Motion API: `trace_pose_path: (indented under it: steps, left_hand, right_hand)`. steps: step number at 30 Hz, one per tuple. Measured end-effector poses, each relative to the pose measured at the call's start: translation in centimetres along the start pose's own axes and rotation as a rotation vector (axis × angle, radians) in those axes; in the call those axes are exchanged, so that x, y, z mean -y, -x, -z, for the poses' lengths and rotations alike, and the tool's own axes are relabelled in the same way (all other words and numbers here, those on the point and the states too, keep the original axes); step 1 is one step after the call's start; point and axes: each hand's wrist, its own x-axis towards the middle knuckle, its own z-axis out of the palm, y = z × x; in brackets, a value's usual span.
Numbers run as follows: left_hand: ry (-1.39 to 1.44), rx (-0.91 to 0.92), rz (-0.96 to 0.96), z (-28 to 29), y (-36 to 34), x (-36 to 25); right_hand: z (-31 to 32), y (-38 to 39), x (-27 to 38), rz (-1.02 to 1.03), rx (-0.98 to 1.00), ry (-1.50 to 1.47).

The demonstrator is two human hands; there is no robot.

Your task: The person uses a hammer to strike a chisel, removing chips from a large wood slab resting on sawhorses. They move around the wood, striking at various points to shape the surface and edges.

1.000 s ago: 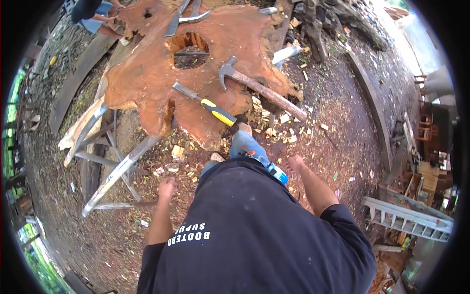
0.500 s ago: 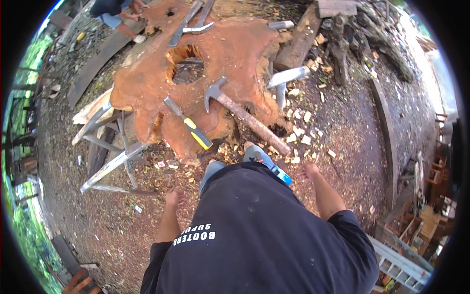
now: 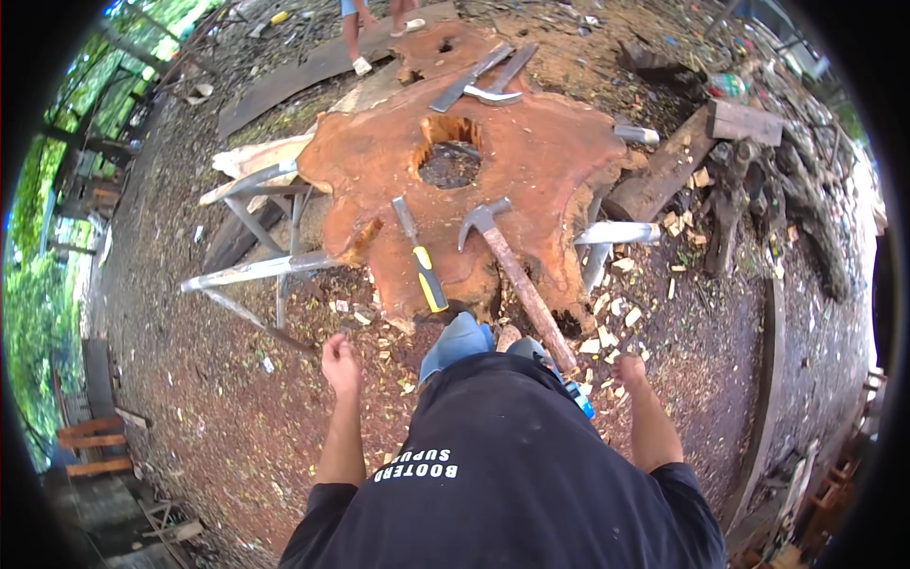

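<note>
My left hand [image 3: 341, 365] hangs loosely curled, apart from the wood slab, with nothing visible in it. On the other side of my body, my right hand [image 3: 628, 371] is also loosely curled and holds nothing I can see. Ahead lies a large reddish-brown wood slab [image 3: 531, 142] with a ragged hole through it. On its near part rest a chisel [image 3: 424, 261] with a yellow and black handle and a claw hammer [image 3: 517, 280] with a long wooden handle. The hammer is nearest my right hand, its handle end reaching past the slab's near edge.
At the slab's far side lies another hammer-like tool [image 3: 493, 95] beside a dark flat bar [image 3: 471, 78]. Metal trestle legs [image 3: 256, 272] stick out left. Wood chips [image 3: 607, 337] litter the ground, and gnarled roots [image 3: 758, 190] lie right. Another person's legs [image 3: 352, 33] show at the far edge.
My view has shifted, so the slab and its tools sit lower and farther right. Both hands still hang at my sides. The tools on the slab have not moved.
</note>
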Motion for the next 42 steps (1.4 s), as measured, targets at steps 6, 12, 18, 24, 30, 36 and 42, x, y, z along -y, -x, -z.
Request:
trace_pose_path:
  steps: [6, 12, 18, 24, 30, 36, 42]
  left_hand:
    - [-0.497, 0.162, -0.997, -5.7, 1.4, -16.4]
    - [-0.963, 0.539, -1.259, -10.7, -1.2, -21.1]
    - [-0.963, 0.835, -1.511, -12.8, -4.2, -21.7]
    - [-0.568, 0.705, -1.394, -10.5, -4.3, -23.2]
    - [0.033, 0.443, -0.875, -2.9, -4.5, -26.0]
    - [0.361, 0.685, -0.585, -0.4, -5.6, -25.7]
    - [0.219, 0.771, -0.571, -0.5, -3.4, -25.9]
  right_hand:
    - [-6.4, 6.5, 8.8, 0.525, -0.271, 0.144]
    - [-16.0, 18.9, 18.2, 0.998, -0.074, 0.451]
    - [-22.7, 20.9, 16.9, 1.151, -0.112, 0.916]
    - [-25.0, 20.7, 16.4, 1.044, -0.321, 1.091]
    - [-28.8, 23.6, 19.0, 0.727, -0.258, 1.158]
    - [-29.4, 25.9, 19.0, 0.635, -0.017, 0.532]
    - [-27.8, 34.4, 16.5, 0.901, 0.131, 0.026]
